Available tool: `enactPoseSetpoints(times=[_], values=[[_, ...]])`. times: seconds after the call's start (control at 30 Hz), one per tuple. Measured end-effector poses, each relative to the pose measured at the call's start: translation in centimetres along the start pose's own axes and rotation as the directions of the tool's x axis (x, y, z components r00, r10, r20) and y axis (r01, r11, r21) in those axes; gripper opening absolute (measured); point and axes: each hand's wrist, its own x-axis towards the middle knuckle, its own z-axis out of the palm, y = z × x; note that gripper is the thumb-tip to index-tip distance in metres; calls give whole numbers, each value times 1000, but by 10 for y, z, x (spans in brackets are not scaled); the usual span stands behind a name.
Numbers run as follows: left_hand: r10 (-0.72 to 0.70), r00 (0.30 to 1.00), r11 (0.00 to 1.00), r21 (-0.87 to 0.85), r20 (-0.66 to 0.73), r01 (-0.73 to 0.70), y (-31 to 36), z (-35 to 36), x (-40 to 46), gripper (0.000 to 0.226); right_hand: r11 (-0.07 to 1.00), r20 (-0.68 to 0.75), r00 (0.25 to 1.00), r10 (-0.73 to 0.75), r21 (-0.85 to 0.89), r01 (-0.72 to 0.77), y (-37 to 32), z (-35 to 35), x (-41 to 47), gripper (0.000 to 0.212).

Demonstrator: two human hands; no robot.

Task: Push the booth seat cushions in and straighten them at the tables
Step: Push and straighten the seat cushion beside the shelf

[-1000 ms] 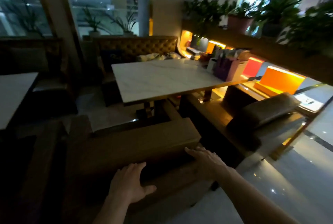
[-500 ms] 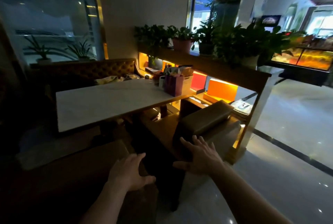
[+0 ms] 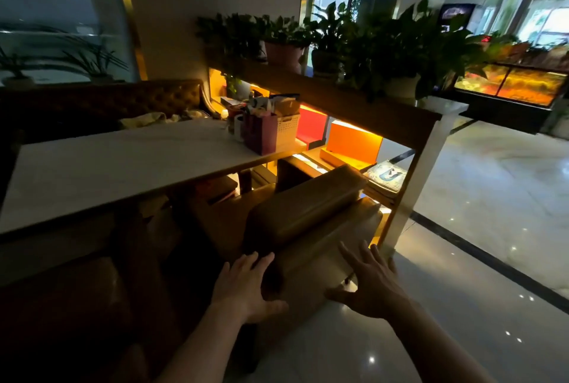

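A brown leather booth seat (image 3: 326,262) runs away from me beside the white marble table (image 3: 117,167). On it lies a brown back cushion (image 3: 308,204), tilted and askew. My left hand (image 3: 243,287) is spread flat against the near end of the seat, by the cushion's corner. My right hand (image 3: 369,284) hovers with fingers spread at the seat's outer near corner. Neither hand holds anything. A second brown seat (image 3: 61,305) sits dark at the lower left.
A wooden divider shelf (image 3: 354,105) with potted plants (image 3: 400,44) stands behind the seat, lit orange below. A purple bag (image 3: 261,136) and a white basket (image 3: 286,130) stand on the table's far end. Glossy floor (image 3: 477,228) opens to the right.
My view has swung right, from the near seat to the seat along the divider. Both hands left the first seat and moved onto the end of this one.
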Motion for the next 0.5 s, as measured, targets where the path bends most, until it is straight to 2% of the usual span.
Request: enactPoseSetpoints(times=[0.13,0.27,0.5], values=[[33,999,999,-39,31,-32,35,25,92,106,999,12,1000,5,32,-5,57,4,68,116],[48,995,995,-95,91,-40,76,51,179,103,1000,105,994,23,-5,-22,114,-1,133,117],[1,988,990,-136,154,20,100,80,269,101,1000,225,974,21,15,-25,176,9,228,104]])
